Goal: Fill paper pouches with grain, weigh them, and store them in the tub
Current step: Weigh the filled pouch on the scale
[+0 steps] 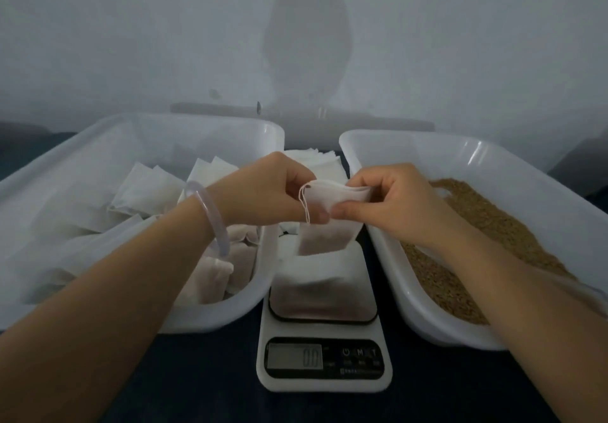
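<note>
Pouch [325, 225] hangs btwn both hands over the scale [324, 324]. L hand [273, 192] pinches its top-left edge by the drawstring; R hand [391, 202] pinches top-right, fingers curled. Dark table [214, 373], pale wall [131, 44] behind. Tub w/ filled pouches [250, 307] left, grain tub [394, 284] right. Pouch's long axis approx vertical, mouth up.

White pouch [329, 212], white tubs [362, 146], golden-brown grain [487, 225], a white scale [324, 380] with black panel, a pale pink bangle [210, 212], a dark bench [204, 373].
</note>
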A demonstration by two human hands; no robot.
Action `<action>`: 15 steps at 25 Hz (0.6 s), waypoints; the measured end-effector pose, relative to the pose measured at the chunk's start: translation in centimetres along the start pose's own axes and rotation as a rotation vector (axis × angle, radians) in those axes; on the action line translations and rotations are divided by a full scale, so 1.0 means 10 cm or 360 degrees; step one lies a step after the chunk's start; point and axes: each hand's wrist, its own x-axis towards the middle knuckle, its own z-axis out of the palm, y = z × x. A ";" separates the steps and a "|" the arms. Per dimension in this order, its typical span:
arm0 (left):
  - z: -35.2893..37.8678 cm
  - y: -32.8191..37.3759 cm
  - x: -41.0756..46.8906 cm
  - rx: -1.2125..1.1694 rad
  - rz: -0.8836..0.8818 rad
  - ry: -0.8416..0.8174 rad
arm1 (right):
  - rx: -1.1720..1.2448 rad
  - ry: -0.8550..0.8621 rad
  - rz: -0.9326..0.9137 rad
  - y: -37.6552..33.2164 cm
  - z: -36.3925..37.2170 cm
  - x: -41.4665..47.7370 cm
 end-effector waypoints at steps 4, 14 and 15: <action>0.04 -0.03 -0.02 0.0364 -0.0065 -0.0071 | -0.0254 -0.0142 -0.0031 -0.01 0.05 -0.01; 0.06 -0.02 -0.05 0.0438 -0.0070 -0.0188 | -0.0351 -0.0170 -0.0023 0.00 0.10 -0.04; 0.06 -0.02 -0.05 0.0463 -0.0060 -0.0213 | -0.0372 -0.0205 -0.0017 0.00 0.11 -0.04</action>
